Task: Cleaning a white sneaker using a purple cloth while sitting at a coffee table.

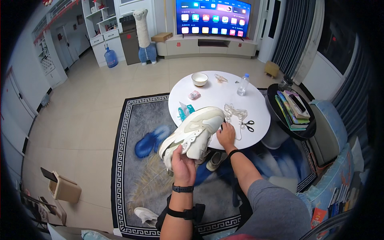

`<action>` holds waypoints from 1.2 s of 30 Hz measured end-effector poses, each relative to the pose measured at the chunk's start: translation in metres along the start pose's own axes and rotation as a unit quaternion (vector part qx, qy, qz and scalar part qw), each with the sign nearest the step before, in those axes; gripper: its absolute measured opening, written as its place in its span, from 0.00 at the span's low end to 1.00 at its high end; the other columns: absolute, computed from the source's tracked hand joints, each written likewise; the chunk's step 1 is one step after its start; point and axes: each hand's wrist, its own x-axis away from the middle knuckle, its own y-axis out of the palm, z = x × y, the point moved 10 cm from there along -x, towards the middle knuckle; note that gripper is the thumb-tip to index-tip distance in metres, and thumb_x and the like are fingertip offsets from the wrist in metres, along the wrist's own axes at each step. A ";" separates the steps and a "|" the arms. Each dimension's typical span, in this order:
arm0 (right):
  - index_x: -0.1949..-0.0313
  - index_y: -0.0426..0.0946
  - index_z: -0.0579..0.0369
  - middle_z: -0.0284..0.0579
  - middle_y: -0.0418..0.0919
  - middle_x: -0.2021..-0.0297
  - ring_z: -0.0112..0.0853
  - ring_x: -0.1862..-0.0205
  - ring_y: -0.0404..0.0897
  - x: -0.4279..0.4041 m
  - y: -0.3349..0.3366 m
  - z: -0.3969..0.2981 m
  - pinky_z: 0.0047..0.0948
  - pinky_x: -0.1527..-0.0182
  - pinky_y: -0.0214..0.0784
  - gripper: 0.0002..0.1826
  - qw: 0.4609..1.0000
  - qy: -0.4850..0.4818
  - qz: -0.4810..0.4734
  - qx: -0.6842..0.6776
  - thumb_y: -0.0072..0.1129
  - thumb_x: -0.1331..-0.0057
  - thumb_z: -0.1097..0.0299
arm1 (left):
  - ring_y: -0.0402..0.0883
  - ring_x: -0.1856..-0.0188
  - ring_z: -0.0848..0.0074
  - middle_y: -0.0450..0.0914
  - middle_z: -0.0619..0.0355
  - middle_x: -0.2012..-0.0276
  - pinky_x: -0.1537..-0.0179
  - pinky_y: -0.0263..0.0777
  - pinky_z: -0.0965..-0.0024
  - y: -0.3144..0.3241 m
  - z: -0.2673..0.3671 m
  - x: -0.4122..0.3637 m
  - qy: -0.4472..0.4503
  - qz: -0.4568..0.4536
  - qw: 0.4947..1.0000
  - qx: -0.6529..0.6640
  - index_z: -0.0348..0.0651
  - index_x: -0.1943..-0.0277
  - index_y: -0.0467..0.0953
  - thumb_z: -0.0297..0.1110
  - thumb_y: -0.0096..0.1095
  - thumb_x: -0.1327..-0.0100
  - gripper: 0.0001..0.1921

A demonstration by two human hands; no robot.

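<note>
My left hand (183, 168) grips a cream-white sneaker (195, 129) at its heel end, thumb on the near side, and holds it tilted above the near edge of the round table. No lace shows in its visible eyelets. Beside the sneaker's toe end, my right hand (226, 135) is over the table's near edge. A small dark thing (222, 126) shows at its fingers; the fingertips are partly hidden, so whether it is gripped is unclear. A loose bundle of white cord (235, 112) lies just beyond that hand, with black-handled scissors (249, 126) at its right.
The round white table (216, 90) also bears a bowl (199, 79), a capped plastic bottle (243, 85), a teal tissue pack (184, 111) and a small pink packet (194, 95). Books (291, 109) are stacked on a black side table (309, 126). Another sneaker (214, 162) is below the table.
</note>
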 end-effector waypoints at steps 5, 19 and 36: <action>0.52 0.76 0.63 0.56 0.77 0.54 0.49 0.48 0.73 0.000 0.000 0.005 0.46 0.41 0.63 0.22 1.000 0.001 0.012 -0.004 0.55 0.47 0.69 | 0.71 0.36 0.62 0.71 0.48 0.37 0.33 0.62 0.58 0.004 0.000 0.001 0.001 0.003 1.000 -0.006 0.33 0.35 0.63 0.35 0.44 0.29 0.23; 0.47 0.73 0.62 0.49 0.76 0.51 0.44 0.45 0.71 -0.002 -0.001 0.006 0.43 0.41 0.62 0.28 0.999 0.047 -0.006 0.007 0.57 0.48 0.64 | 0.71 0.35 0.61 0.71 0.47 0.37 0.32 0.61 0.58 0.003 -0.002 0.001 -0.002 0.005 1.000 -0.004 0.32 0.35 0.63 0.34 0.44 0.29 0.23; 0.48 0.72 0.62 0.50 0.75 0.51 0.45 0.46 0.72 -0.003 0.000 0.008 0.43 0.40 0.63 0.27 0.999 0.042 -0.012 0.000 0.57 0.47 0.64 | 0.71 0.36 0.61 0.71 0.46 0.37 0.33 0.62 0.58 0.003 -0.004 0.001 -0.007 0.011 1.000 -0.007 0.31 0.36 0.63 0.35 0.43 0.29 0.23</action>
